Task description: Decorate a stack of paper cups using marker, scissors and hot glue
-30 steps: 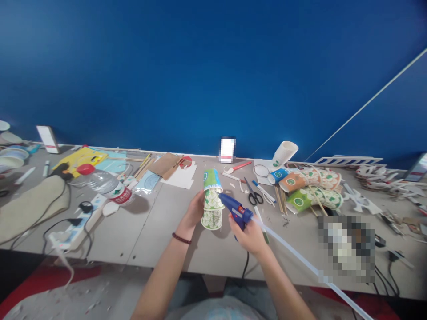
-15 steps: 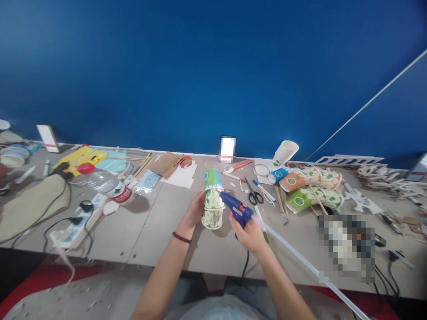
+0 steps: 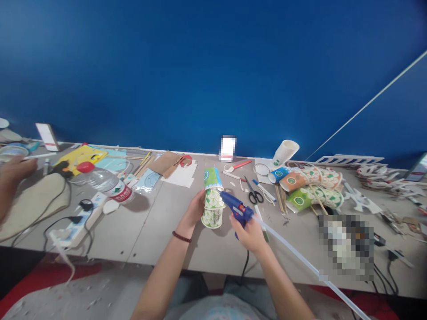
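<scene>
My left hand [image 3: 195, 209] is wrapped round the left side of a column of patterned paper cups [image 3: 213, 202], its fingertips partly hidden behind them. The upper part of the column is green and blue; the lower cups are white with a green leaf-like pattern. My right hand [image 3: 248, 231] grips a blue hot glue gun [image 3: 236, 208], and its nozzle touches or nearly touches the cups where the blue rim meets the green pattern. A long, translucent glue stick [image 3: 293, 253] sticks out of the gun's back end toward the lower right.
Black scissors [image 3: 255, 195] and a pen lie right of the cups. Further right are more joined paper cups [image 3: 300, 200] and a leaning white cup [image 3: 285, 152]. Leftward stand a water bottle [image 3: 106, 183] and a power strip [image 3: 85, 222]. Another person's hand [image 3: 20, 169] is at the far left.
Another person's hand has come in at the far left, with a thin white item at its fingers. My hands, the cups and the glue gun stay almost in place.
</scene>
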Action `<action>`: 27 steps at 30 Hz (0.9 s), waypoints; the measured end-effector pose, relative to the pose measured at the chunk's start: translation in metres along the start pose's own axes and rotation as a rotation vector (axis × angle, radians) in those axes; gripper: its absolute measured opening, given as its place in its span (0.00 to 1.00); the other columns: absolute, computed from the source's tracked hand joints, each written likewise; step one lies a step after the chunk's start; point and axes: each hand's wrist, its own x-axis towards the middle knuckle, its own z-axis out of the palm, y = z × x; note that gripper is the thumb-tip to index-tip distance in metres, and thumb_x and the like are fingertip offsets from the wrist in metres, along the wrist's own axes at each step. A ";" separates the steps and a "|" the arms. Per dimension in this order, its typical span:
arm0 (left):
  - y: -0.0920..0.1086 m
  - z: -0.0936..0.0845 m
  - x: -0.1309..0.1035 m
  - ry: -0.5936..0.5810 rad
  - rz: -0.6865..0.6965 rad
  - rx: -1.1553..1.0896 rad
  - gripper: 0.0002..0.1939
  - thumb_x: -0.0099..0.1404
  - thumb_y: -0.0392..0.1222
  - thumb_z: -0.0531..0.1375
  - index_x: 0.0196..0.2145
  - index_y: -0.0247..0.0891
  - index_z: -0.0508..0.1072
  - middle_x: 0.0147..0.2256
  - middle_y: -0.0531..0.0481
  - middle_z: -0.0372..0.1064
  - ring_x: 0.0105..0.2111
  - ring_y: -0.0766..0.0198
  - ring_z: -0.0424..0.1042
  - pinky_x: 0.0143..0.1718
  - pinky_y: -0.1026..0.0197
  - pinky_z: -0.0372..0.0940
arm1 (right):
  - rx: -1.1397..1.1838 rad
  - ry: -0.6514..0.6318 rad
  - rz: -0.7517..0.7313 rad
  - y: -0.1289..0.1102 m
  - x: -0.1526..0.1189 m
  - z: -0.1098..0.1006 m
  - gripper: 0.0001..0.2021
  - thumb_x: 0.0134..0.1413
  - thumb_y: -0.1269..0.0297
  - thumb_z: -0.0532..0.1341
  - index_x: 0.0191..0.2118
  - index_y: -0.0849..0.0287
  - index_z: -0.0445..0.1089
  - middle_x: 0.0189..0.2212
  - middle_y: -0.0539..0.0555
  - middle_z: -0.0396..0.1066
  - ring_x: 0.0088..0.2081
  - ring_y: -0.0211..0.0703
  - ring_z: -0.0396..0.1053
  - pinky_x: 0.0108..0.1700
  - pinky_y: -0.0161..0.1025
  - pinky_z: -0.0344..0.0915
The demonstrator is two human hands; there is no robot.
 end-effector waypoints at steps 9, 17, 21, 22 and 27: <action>-0.002 -0.003 0.002 -0.013 0.003 0.004 0.16 0.62 0.47 0.58 0.40 0.31 0.76 0.34 0.43 0.76 0.43 0.49 0.73 0.52 0.51 0.60 | -0.019 0.012 -0.008 0.001 0.000 0.001 0.17 0.55 0.57 0.54 0.18 0.58 0.61 0.12 0.48 0.59 0.17 0.36 0.60 0.23 0.33 0.58; -0.001 -0.003 0.001 -0.012 0.005 -0.017 0.15 0.60 0.47 0.60 0.39 0.32 0.76 0.34 0.43 0.76 0.43 0.50 0.74 0.52 0.50 0.60 | 0.056 0.000 0.013 -0.002 -0.002 0.001 0.15 0.54 0.58 0.55 0.19 0.58 0.62 0.13 0.48 0.59 0.18 0.36 0.60 0.22 0.33 0.58; 0.000 -0.003 0.001 -0.013 -0.012 -0.015 0.17 0.60 0.47 0.60 0.40 0.31 0.75 0.35 0.42 0.76 0.42 0.49 0.74 0.51 0.51 0.61 | 0.037 0.004 0.013 -0.003 -0.002 0.001 0.15 0.53 0.59 0.55 0.19 0.58 0.62 0.12 0.48 0.59 0.17 0.37 0.60 0.22 0.33 0.57; 0.000 -0.003 0.001 -0.014 -0.017 -0.014 0.17 0.60 0.47 0.59 0.40 0.31 0.75 0.35 0.42 0.76 0.42 0.50 0.74 0.50 0.51 0.62 | 0.030 0.009 0.009 -0.003 -0.002 0.001 0.15 0.53 0.59 0.55 0.19 0.58 0.61 0.12 0.48 0.59 0.17 0.37 0.60 0.22 0.33 0.57; 0.001 -0.003 0.001 -0.020 -0.012 -0.021 0.17 0.61 0.47 0.59 0.41 0.31 0.75 0.35 0.42 0.76 0.41 0.51 0.74 0.47 0.54 0.63 | 0.000 0.025 -0.001 -0.001 -0.002 0.002 0.16 0.54 0.58 0.54 0.18 0.57 0.60 0.12 0.47 0.58 0.17 0.37 0.59 0.21 0.33 0.56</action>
